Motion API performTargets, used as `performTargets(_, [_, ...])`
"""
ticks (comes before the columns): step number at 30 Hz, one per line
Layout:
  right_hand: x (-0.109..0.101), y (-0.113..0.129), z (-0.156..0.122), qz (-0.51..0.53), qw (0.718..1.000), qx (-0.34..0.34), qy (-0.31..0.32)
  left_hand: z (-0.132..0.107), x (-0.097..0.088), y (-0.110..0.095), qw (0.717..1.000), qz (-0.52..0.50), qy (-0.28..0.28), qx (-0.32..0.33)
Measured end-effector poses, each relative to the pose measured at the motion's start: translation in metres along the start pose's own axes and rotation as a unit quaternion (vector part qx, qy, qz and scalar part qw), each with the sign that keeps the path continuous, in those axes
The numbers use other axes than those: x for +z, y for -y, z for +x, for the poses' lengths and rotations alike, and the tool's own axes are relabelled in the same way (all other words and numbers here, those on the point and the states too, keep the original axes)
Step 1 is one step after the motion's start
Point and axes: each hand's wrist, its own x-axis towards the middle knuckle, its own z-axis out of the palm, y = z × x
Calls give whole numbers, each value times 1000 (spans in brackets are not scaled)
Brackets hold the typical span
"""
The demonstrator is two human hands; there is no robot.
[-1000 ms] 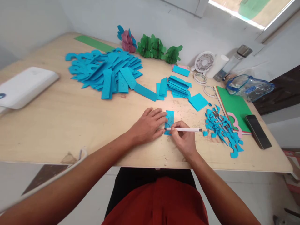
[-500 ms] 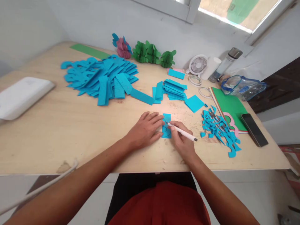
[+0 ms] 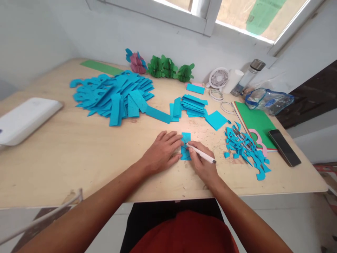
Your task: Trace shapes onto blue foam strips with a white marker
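Note:
A small blue paper rectangle (image 3: pixel 186 154) lies on the wooden table in front of me, with dark curved lines drawn on it. My left hand (image 3: pixel 164 151) rests flat, its fingers spread, the fingertips on the paper's left edge. My right hand (image 3: pixel 204 161) grips a white pen (image 3: pixel 203 154), tip against the paper and dark end pointing right. Beyond the paper are a stack of folded blue papers (image 3: pixel 194 105) and a blue square (image 3: pixel 216 120). Right of my right hand lies a heap of blue paper scraps (image 3: pixel 244 144).
A big pile of cut blue paper (image 3: pixel 113 93) spreads at the back left. Green and pink paper figures (image 3: pixel 162 66), a small fan (image 3: pixel 219 78) and a bottle (image 3: pixel 247 77) stand by the wall. A phone (image 3: pixel 284 147) lies beside green sheets (image 3: pixel 259 121); a white device (image 3: pixel 27 119) sits left.
The whole view has shifted, so the table sits slightly lower in the picture. The pen tip has moved slightly along the paper; my left hand still rests at its edge.

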Motion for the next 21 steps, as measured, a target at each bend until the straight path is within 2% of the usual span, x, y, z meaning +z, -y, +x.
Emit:
performTargets(3, [-2,0,5,74,996,49,7,0,0,-1,1000,3,-3,0])
performTargets(5, [-4,1,10,91,994,55,11,0,0,-1,1000,3,-6,1])
performTargets(10, [-4,-2,19,-7,1000,-15,25,0,0,0,1000,2,-4,2])
performTargets(15, [0,-11,15,-102,990,-94,24,0,-1,0,1000,-1,1,0])
performTargets(21, [2,-12,13,-147,980,-127,35,0,0,1,1000,-3,8,1])
